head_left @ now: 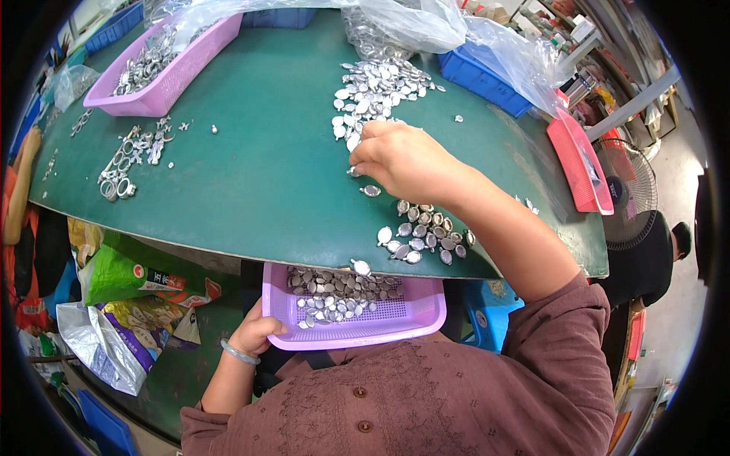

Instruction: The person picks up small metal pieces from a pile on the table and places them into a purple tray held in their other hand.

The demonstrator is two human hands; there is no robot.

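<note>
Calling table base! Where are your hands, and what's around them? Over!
Left hand gripping purple rectangular plastic basket. Right hand by silver oval metallic pile, grip unclear. Smaller silver oval cluster between right hand and basket.

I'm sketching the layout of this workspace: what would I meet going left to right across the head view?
Lilac basket of metal parts → left hand → purple basket on the lap → blue tray at the far right → coral-red basket → fan.

Totals two lilac baskets [357, 341], at least three blue trays [484, 88], one caged fan [622, 190], one bracelet [239, 353], two shirt buttons [360, 392], and too many oval metal blanks [370, 191] to tally.
</note>
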